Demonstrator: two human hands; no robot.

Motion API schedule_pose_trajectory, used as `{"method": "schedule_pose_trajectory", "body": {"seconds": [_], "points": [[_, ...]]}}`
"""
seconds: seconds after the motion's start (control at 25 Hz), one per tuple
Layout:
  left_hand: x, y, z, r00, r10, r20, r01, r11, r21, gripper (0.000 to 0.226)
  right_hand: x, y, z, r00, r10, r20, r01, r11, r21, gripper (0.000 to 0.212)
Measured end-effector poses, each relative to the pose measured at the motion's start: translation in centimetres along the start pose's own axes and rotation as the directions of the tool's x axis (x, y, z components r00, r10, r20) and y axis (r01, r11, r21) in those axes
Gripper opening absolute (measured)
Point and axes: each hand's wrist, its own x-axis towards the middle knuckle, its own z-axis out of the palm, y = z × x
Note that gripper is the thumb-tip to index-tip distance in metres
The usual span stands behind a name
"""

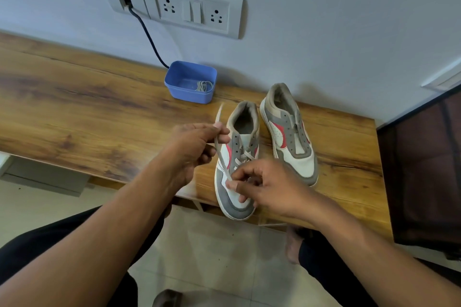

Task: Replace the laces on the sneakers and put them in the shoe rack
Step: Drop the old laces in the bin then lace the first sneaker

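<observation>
Left hand (197,147) pinches the beige lace (219,151) taut, up and left of the right hand (269,187), which pinches its lower end over the partly laced sneaker (233,203) on the counter (99,107); even tension on both sides should seat the crossings flat.

A wooden table (87,107) bears a blue tub (189,96), near sneaker (234,207) and far sneaker (299,157).

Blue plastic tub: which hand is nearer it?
Left. The left hand pinches the pale flat lace in front of the blue plastic tub; the right hand is farther, at the grey-white sneaker's toe.
</observation>
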Motion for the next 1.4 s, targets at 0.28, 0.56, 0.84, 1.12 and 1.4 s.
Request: {"method": "schedule_pose_trajectory", "body": {"seconds": [0.28,0.56,0.84,1.12,1.4], "points": [[-1.3,0.1,0.6,0.938,-0.037,0.346,-0.021,0.987,0.161,0.023,3.1,-1.0,-2.7,0.969,0.104,-0.223,0.030,0.848,0.529,0.047],[-1.2,0.3,0.1,0.936,-0.045,0.348,-0.025,0.980,0.196,0.027,4.1,-1.7,-3.2,0.970,0.118,-0.213,0.047,0.767,0.640,0.026],[-0.9,0.9,-1.3,0.958,-0.012,0.287,-0.079,0.949,0.305,0.024,5.5,-2.1,-3.4,0.921,0.156,-0.357,0.102,0.788,0.608,0.012],[-0.1,2.3,-3.8,0.968,0.011,0.252,-0.135,0.866,0.481,0.023,5.7,-2.4,-3.9,0.948,0.164,-0.272,0.012,0.836,0.548,0.017],[0.8,1.8,-2.1,0.962,0.182,0.202,-0.226,0.947,0.227,0.025,6.0,-2.5,-3.8,0.973,0.103,-0.207,-0.003,0.900,0.436,0.018]]}}
